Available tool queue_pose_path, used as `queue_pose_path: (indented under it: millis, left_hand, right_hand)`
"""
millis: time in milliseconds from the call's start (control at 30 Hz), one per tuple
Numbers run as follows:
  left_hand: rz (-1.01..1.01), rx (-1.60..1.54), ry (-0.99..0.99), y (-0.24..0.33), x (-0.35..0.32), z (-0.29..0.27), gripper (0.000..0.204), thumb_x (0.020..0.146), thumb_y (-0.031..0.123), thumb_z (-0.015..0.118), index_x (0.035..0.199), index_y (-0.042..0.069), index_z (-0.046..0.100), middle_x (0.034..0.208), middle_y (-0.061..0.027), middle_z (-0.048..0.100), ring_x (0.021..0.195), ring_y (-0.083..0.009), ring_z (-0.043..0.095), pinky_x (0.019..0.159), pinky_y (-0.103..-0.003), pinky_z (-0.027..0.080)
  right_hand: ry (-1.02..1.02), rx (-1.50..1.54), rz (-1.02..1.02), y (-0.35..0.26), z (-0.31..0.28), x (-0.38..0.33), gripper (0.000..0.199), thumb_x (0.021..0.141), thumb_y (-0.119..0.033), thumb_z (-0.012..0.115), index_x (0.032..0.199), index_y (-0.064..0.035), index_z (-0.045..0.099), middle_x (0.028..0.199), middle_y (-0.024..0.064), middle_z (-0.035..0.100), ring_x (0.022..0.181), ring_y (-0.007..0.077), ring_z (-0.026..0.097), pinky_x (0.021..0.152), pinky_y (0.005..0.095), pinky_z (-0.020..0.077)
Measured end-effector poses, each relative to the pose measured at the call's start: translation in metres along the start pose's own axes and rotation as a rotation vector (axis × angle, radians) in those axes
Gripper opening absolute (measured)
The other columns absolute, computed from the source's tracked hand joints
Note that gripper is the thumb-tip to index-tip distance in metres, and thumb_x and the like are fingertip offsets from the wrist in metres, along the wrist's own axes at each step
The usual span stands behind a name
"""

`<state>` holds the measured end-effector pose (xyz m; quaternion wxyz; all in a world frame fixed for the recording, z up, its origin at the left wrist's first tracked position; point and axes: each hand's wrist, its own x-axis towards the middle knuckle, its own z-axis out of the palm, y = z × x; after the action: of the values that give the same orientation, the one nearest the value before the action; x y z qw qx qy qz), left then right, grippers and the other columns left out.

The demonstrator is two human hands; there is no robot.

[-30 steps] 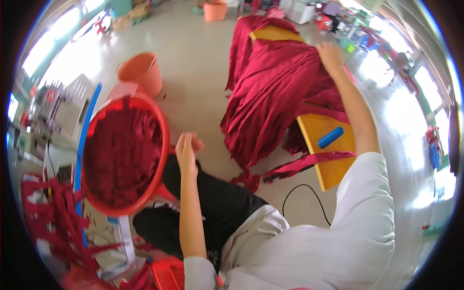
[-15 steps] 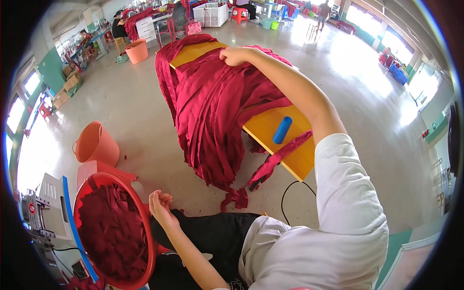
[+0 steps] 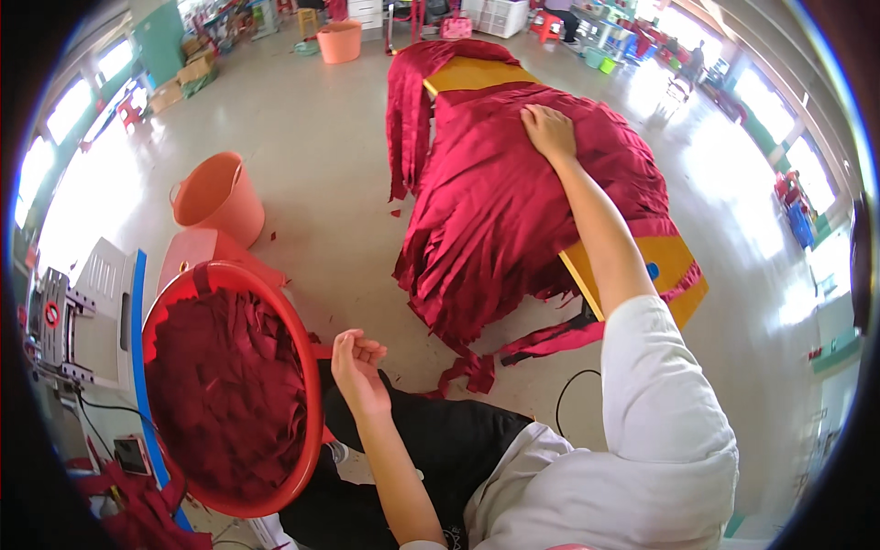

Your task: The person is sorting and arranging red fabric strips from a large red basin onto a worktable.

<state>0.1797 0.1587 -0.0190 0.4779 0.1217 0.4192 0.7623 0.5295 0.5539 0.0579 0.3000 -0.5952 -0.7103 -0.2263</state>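
A thick heap of dark red fabric strips (image 3: 495,211) lies over a yellow board (image 3: 486,75), with many ends hanging off its near left side. My right hand (image 3: 552,136) rests palm down on top of the heap, fingers stretched over the cloth and nothing visibly gripped. Lower down, my left hand (image 3: 360,374) is held in the air, its fingers loosely bent and apart, with nothing in it. To its left stands a red tub (image 3: 312,385) filled with dark red cloth pieces (image 3: 225,394). My right forearm mostly hides a blue cylinder (image 3: 653,271) on the board.
An orange bucket (image 3: 220,197) stands on the floor beyond the red tub. At the left edge is a pale machine (image 3: 101,312) on a blue-edged table. A black cable (image 3: 561,403) loops along the floor below the board. Farther off are another orange bucket (image 3: 339,42) and a white crate (image 3: 497,16).
The view has turned left, so the heap sits farther right. My right hand has gone from closed at the strips to lying flatter on them. The left hand stays raised beside the tub.
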Motion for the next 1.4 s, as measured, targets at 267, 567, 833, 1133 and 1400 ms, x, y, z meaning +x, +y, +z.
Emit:
queue_pose_path:
  millis: [267, 567, 833, 1133, 1400]
  left_hand:
    - [-0.093, 0.008, -0.041, -0.015, 0.015, 0.000, 0.015, 0.096, 0.018, 0.053, 0.092, 0.005, 0.060, 0.068, -0.0031, 0.059, 0.060, -0.0116, 0.056, 0.058, -0.025, 0.046]
    - [-0.055, 0.200, -0.147, -0.002, -0.009, -0.013, 0.019, 0.096, 0.019, 0.051, 0.087, 0.006, 0.060, 0.059, 0.0021, 0.047, 0.050, -0.0061, 0.042, 0.046, -0.021, 0.030]
    - [0.086, 0.726, -0.438, 0.057, -0.025, -0.037, 0.020, 0.097, 0.018, 0.054, 0.089, 0.002, 0.062, 0.066, -0.0009, 0.056, 0.057, -0.0068, 0.053, 0.052, -0.021, 0.044]
    - [0.486, 0.632, 0.326, 0.154, 0.076, -0.186, 0.026, 0.098, 0.021, 0.045, 0.073, 0.011, 0.049, 0.059, 0.0048, 0.044, 0.050, -0.0041, 0.041, 0.045, -0.019, 0.030]
    - [0.306, 1.327, 0.222, 0.152, 0.061, -0.272, 0.014, 0.088, 0.011, 0.053, 0.094, 0.001, 0.060, 0.087, -0.0155, 0.063, 0.083, -0.0286, 0.061, 0.077, -0.039, 0.048]
  right_hand:
    - [0.008, -0.225, -0.073, -0.019, 0.002, -0.009, 0.035, 0.095, -0.037, 0.046, 0.103, -0.0114, 0.067, 0.113, 0.0095, 0.065, 0.105, 0.0280, 0.061, 0.087, 0.0427, 0.0480]
    - [-0.224, -0.067, 0.078, -0.123, -0.036, 0.025, 0.032, 0.080, -0.026, 0.057, 0.100, -0.0058, 0.071, 0.108, 0.0164, 0.067, 0.106, 0.0357, 0.063, 0.089, 0.0467, 0.0515]
    - [-0.074, 0.646, -1.031, -0.386, -0.031, -0.061, 0.021, 0.073, -0.018, 0.059, 0.087, -0.0060, 0.069, 0.103, 0.0150, 0.064, 0.111, 0.0341, 0.055, 0.095, 0.0455, 0.0450]
    - [-0.630, 1.201, -0.823, -0.579, -0.086, -0.251, 0.018, 0.076, -0.018, 0.057, 0.078, -0.0020, 0.065, 0.078, 0.0205, 0.063, 0.083, 0.0378, 0.063, 0.078, 0.0468, 0.0494]
    - [-1.100, 0.579, -1.025, -0.614, -0.080, -0.314, 0.046, 0.069, -0.021, 0.069, 0.114, -0.0113, 0.065, 0.125, 0.0173, 0.051, 0.118, 0.0356, 0.047, 0.094, 0.0495, 0.0399]
